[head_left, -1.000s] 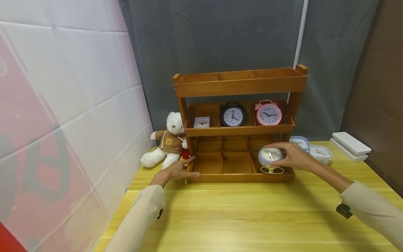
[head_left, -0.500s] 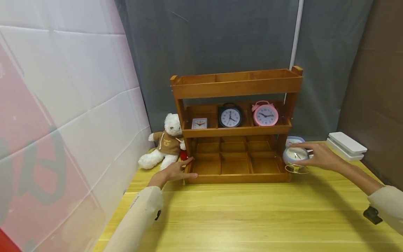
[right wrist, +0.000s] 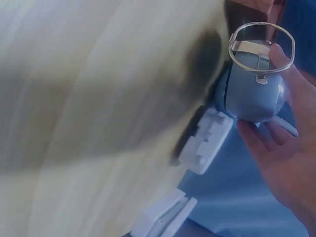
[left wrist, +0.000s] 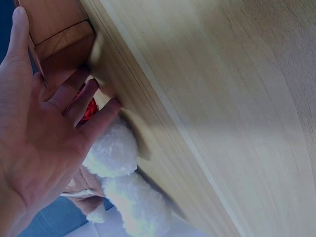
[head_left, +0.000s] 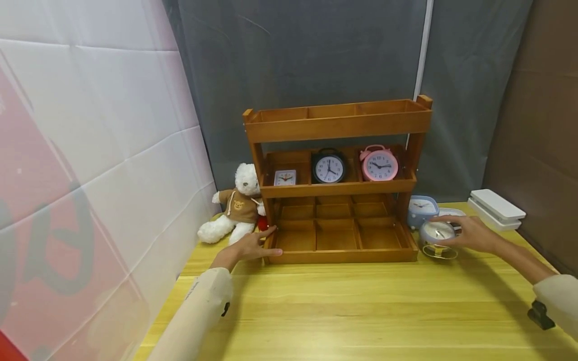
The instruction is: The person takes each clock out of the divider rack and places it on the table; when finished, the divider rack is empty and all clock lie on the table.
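Observation:
My right hand [head_left: 480, 236] pinches a round blue-grey alarm clock [head_left: 438, 232] between thumb and fingers, just right of the wooden shelf [head_left: 338, 257]. The right wrist view shows the clock's body [right wrist: 251, 96] tilted, with a gold wire ring [right wrist: 294, 47] on it. At the shelf's lower left corner, my left hand [head_left: 247, 245] rests with its thumb at the front edge. Its fingers are loosely extended in the left wrist view. On the middle tier stand a small white clock [head_left: 285, 177], a black alarm clock [head_left: 329, 168] and a pink alarm clock [head_left: 380, 165].
Behind the held clock stand a blue square clock [head_left: 422, 206] and a white clock [head_left: 451, 212], partly hidden. White boxes [head_left: 496, 209] lie farther right. A white teddy bear [head_left: 241, 205] in a brown hoodie sits left of the shelf, with a red object [head_left: 263, 223] beside it.
My right hand has carried the round clock out of the lower right compartment, rightward past the shelf's side, then slightly lower. The left hand keeps its place at the shelf; the view has shifted slightly.

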Demonstrator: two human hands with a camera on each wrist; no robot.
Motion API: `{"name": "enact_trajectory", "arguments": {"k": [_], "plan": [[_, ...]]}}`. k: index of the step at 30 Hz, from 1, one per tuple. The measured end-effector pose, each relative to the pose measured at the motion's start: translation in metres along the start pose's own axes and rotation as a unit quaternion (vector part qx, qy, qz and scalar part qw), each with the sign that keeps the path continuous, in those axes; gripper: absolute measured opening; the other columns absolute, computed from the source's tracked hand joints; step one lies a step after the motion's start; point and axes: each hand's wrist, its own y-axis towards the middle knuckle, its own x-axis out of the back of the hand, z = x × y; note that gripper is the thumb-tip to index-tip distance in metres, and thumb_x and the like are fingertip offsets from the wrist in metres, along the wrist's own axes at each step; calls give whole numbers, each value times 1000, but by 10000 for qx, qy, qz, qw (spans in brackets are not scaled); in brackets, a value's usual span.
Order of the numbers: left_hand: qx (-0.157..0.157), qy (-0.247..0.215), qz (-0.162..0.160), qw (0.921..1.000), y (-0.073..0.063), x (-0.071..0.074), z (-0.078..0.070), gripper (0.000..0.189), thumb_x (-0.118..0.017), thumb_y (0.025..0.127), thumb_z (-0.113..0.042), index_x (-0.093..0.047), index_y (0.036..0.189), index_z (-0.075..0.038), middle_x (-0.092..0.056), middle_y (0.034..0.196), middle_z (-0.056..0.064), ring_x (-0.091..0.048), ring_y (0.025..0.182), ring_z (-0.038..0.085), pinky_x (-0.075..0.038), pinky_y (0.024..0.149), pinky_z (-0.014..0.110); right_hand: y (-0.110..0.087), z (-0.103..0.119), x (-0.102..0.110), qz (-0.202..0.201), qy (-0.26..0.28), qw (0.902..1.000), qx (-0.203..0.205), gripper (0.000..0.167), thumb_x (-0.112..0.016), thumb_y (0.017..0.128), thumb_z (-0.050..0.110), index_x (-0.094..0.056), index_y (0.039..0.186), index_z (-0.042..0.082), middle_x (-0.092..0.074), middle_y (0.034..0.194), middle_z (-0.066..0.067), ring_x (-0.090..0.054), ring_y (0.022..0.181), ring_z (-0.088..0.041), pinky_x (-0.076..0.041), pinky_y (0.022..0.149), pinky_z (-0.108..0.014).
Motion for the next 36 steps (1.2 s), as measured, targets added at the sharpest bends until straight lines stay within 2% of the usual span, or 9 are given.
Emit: {"name": "enact_trajectory", "arguments": {"k": [5,7,14,17,20,24,27,32,36], "plan": [[19,-27,-4,10000,0,-1,-1,99,-70,89,-69,-29,166,-21,-43,158,25,-46,142,43,-41,113,57,-6,-1,-10,230,54,9996,-148,60,-99,66,27,-77,118,10,-76,112,-13,-63,90,-19,-52,70,-34],[24,-65,-1,10000,0,-1,-1,99,-70,89,-68,-29,166,-21,-43,158,25,-48,140,42,-41,113,57,-8,-1,-14,291,102,9994,-166,58,-99,67,27,-76,118,9,-76,112,-11,-64,93,-21,-53,73,-33],[27,-21,16,10000,0,0,-2,99,-69,89,-69,-29,166,-22,-45,157,25,-51,138,41,-42,112,57,-9,-5,-23,208,361,9986,-312,57,-98,71,24,-74,120,8,-75,114,-8,-66,100,-21,-45,83,-12],[37,-30,14,10000,0,1,-3,99,-69,89,-70,-29,166,-23,-48,155,25,-54,136,40,-42,112,57,-8,-5,-24,239,565,9973,-398,56,-97,72,23,-74,121,6,-75,117,-10,-67,104,-22,-43,87,-7],[34,-69,13,10000,0,3,-3,100,-70,88,-70,-28,166,-23,-49,154,26,-56,135,40,-41,112,57,-7,-5,-24,187,625,9972,-355,56,-97,72,21,-75,121,6,-74,116,-12,-65,105,-21,-44,85,-12],[26,-147,17,9999,-1,4,-3,100,-71,89,-68,-28,166,-22,-48,154,26,-55,135,41,-41,112,58,-5,-6,-26,37,475,9987,-155,56,-98,70,20,-76,120,6,-74,114,-11,-60,102,-16,-48,81,-25],[35,-155,19,9999,-1,4,-2,100,-71,89,-68,-28,166,-22,-48,154,27,-55,135,41,-41,112,58,-3,-7,-28,-19,458,9989,-71,57,-99,68,19,-77,120,6,-75,114,-10,-62,100,-16,-52,78,-29],[65,-112,45,9999,-1,2,-1,100,-70,89,-69,-28,166,-23,-48,154,27,-55,135,41,-40,113,58,-1,-7,-29,-54,521,9985,-155,58,-100,66,21,-78,118,6,-77,113,-11,-64,94,-16,-54,73,-31],[74,-110,59,9999,-1,1,0,100,-70,88,-69,-28,166,-23,-48,154,27,-55,135,40,-40,113,58,-2,-8,-29,-36,469,9986,-225,57,-99,67,21,-78,117,7,-77,113,-11,-65,97,-16,-54,74,-27]]}}
